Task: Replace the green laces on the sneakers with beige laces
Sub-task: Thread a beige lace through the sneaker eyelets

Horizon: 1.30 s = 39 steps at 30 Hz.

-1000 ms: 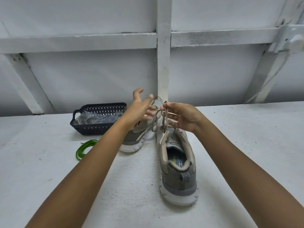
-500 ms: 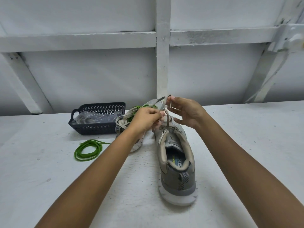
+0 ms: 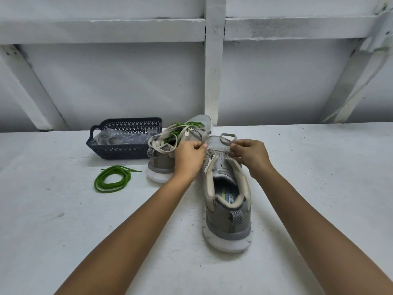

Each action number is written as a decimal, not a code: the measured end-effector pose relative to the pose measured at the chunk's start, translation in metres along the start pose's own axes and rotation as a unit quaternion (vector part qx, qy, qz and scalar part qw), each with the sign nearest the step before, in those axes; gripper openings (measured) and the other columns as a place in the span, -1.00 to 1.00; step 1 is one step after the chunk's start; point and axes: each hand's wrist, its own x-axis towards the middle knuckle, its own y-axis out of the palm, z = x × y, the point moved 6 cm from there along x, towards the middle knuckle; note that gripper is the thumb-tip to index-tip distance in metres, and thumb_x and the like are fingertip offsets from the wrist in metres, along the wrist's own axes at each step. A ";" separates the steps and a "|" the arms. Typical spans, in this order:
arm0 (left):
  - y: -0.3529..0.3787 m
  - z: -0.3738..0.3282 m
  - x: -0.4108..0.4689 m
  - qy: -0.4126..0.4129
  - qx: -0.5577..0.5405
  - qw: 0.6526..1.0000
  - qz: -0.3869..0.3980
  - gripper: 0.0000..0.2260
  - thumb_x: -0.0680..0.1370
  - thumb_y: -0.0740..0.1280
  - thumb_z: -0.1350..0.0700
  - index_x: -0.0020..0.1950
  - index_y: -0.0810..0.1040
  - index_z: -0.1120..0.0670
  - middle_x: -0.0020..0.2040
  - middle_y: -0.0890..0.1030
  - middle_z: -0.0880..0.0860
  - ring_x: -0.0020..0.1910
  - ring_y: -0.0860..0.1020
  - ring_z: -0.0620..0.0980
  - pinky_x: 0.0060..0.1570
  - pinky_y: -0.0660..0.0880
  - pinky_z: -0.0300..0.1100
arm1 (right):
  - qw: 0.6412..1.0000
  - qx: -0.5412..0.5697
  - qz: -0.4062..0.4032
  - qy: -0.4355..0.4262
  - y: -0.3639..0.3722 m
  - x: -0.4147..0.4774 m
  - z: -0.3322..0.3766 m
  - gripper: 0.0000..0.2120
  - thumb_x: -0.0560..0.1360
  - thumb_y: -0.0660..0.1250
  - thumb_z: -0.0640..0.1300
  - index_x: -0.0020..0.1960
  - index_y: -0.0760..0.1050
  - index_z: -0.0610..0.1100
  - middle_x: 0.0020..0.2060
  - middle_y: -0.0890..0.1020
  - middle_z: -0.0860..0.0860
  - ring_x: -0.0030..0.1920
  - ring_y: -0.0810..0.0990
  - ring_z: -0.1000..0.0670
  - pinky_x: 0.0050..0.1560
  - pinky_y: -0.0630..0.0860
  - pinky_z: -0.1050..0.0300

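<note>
A grey sneaker [image 3: 226, 201] with a white sole lies heel toward me on the white table. A beige lace [image 3: 227, 139] runs through its front eyelets and loops over the toe. My left hand [image 3: 190, 159] pinches one end of that lace at the sneaker's left side. My right hand [image 3: 248, 155] pinches the other end at the right side. A second grey sneaker [image 3: 168, 154] stands behind my left hand with green laces [image 3: 182, 126] in it. A loose green lace [image 3: 112, 181] lies coiled on the table to the left.
A dark plastic basket [image 3: 125, 138] holding clear plastic bags sits at the back left, beside the second sneaker. A white wall with beams [image 3: 210, 67] rises right behind the table. The table [image 3: 319, 177] stretches out bare to the right.
Both hands have come down from above the sneaker to its throat, drawing the beige lace low. The view has tilted, showing more of the second sneaker and the green coil.
</note>
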 end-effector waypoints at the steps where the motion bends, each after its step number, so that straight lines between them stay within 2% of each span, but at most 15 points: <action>1: 0.002 0.002 0.001 0.004 0.004 1.000 -0.005 -0.77 0.56 0.31 0.21 -0.31 0.54 0.09 -0.43 0.53 0.06 -0.42 0.51 -0.01 -0.15 0.55 0.01 | 1.000 0.007 -0.009 -0.003 -0.001 -0.001 -0.003 -0.94 0.52 0.30 -0.33 -0.06 0.54 -0.24 -0.38 0.54 -0.09 -0.41 0.50 0.02 -0.40 0.50 0.31; 5: 0.003 0.003 0.007 0.011 0.017 0.999 -0.032 -0.90 0.52 0.34 0.24 -0.05 0.64 0.21 -0.25 0.63 0.13 -0.22 0.61 0.12 -0.07 0.57 0.00 | 0.999 0.031 -0.041 -0.013 -0.004 -0.005 -0.009 -0.90 0.50 0.32 -0.33 -0.15 0.54 -0.19 -0.38 0.55 -0.06 -0.41 0.52 0.04 -0.41 0.48 0.30; 9: 0.004 0.001 0.010 0.023 0.055 0.997 -0.051 -0.86 0.50 0.37 0.22 0.03 0.62 0.24 -0.07 0.65 0.14 -0.14 0.55 -0.03 -0.12 0.40 -0.31 | 0.997 0.033 -0.067 -0.025 -0.006 -0.006 -0.014 -0.85 0.48 0.36 -0.30 -0.22 0.51 -0.11 -0.37 0.57 -0.06 -0.36 0.52 0.00 -0.29 0.50 0.19; 13: 0.007 0.003 0.011 0.021 0.064 0.996 -0.063 -0.87 0.50 0.38 0.20 -0.01 0.60 0.23 -0.09 0.64 0.13 -0.12 0.56 0.00 -0.11 0.40 -0.26 | 0.996 0.028 -0.079 -0.030 -0.007 -0.008 -0.016 -0.85 0.47 0.37 -0.27 -0.23 0.50 -0.09 -0.39 0.57 -0.03 -0.41 0.50 0.06 -0.32 0.48 0.24; 17: 0.010 0.002 0.013 0.031 0.087 0.994 -0.052 -0.89 0.49 0.39 0.21 -0.06 0.60 0.25 -0.11 0.64 0.16 -0.10 0.58 0.09 -0.12 0.43 -0.20 | 0.995 0.031 -0.088 -0.027 -0.009 -0.006 -0.019 -0.85 0.46 0.38 -0.27 -0.24 0.49 -0.09 -0.41 0.57 -0.05 -0.40 0.50 0.03 -0.24 0.49 0.14; 21: 0.012 0.001 0.013 0.043 0.123 0.991 -0.029 -0.89 0.49 0.40 0.21 -0.08 0.61 0.26 -0.10 0.65 0.17 -0.11 0.57 0.08 -0.18 0.37 -0.25 | 0.995 0.022 -0.097 -0.031 -0.009 -0.003 -0.020 -0.84 0.45 0.38 -0.27 -0.26 0.49 -0.09 -0.44 0.57 -0.03 -0.42 0.51 0.02 -0.16 0.50 0.03; 26: 0.011 -0.002 0.012 0.052 0.147 0.987 -0.025 -0.84 0.48 0.40 0.19 -0.20 0.60 0.29 -0.20 0.64 0.18 -0.17 0.57 0.08 -0.25 0.37 -0.19 | 0.993 -0.013 -0.103 -0.048 -0.009 -0.001 -0.018 -0.84 0.44 0.39 -0.25 -0.28 0.50 -0.08 -0.45 0.57 0.02 -0.45 0.50 0.06 -0.15 0.52 0.02; 30: 0.011 -0.006 0.011 0.063 0.190 0.980 -0.004 -0.77 0.50 0.38 0.17 -0.33 0.54 0.22 -0.30 0.59 0.19 -0.31 0.46 0.04 -0.32 0.22 -0.20 | 0.992 -0.028 -0.112 -0.054 -0.009 0.001 -0.018 -0.84 0.44 0.39 -0.25 -0.27 0.50 -0.07 -0.44 0.58 0.03 -0.46 0.51 0.07 -0.18 0.53 0.04; 32: 0.011 -0.009 0.011 0.068 0.221 0.973 0.013 -0.75 0.53 0.36 0.14 -0.30 0.56 0.25 -0.29 0.59 0.19 -0.30 0.46 0.04 -0.31 0.25 -0.18 | 0.991 -0.042 -0.113 -0.062 -0.009 0.001 -0.018 -0.84 0.45 0.39 -0.24 -0.26 0.49 -0.07 -0.44 0.58 0.04 -0.48 0.52 0.11 -0.21 0.54 0.09; 35: 0.013 -0.013 0.013 0.066 0.270 0.959 0.058 -0.70 0.55 0.31 0.11 -0.30 0.58 0.28 -0.34 0.57 0.19 -0.27 0.50 0.13 -0.32 0.30 -0.13 | 0.986 -0.084 -0.118 -0.083 -0.009 0.001 -0.013 -0.89 0.46 0.37 -0.24 -0.22 0.49 -0.11 -0.41 0.57 0.08 -0.54 0.49 0.24 -0.35 0.43 0.41; 36: 0.013 -0.013 0.014 0.056 0.280 0.956 0.072 -0.67 0.55 0.30 0.10 -0.35 0.54 0.24 -0.39 0.52 0.16 -0.27 0.49 0.15 -0.33 0.28 -0.13 | 0.984 -0.099 -0.121 -0.089 -0.009 -0.001 -0.011 -0.92 0.46 0.37 -0.23 -0.19 0.50 -0.13 -0.39 0.56 0.08 -0.52 0.49 0.24 -0.41 0.36 0.49; 39: 0.012 -0.016 0.015 0.014 0.299 0.946 0.120 -0.61 0.56 0.25 0.04 -0.45 0.35 0.12 -0.43 0.40 0.08 -0.26 0.49 0.17 -0.31 0.29 -0.16 | 0.979 -0.125 -0.128 -0.099 -0.008 -0.001 -0.009 -0.92 0.45 0.37 -0.23 -0.20 0.49 -0.13 -0.33 0.58 0.03 -0.41 0.50 0.19 -0.40 0.33 0.52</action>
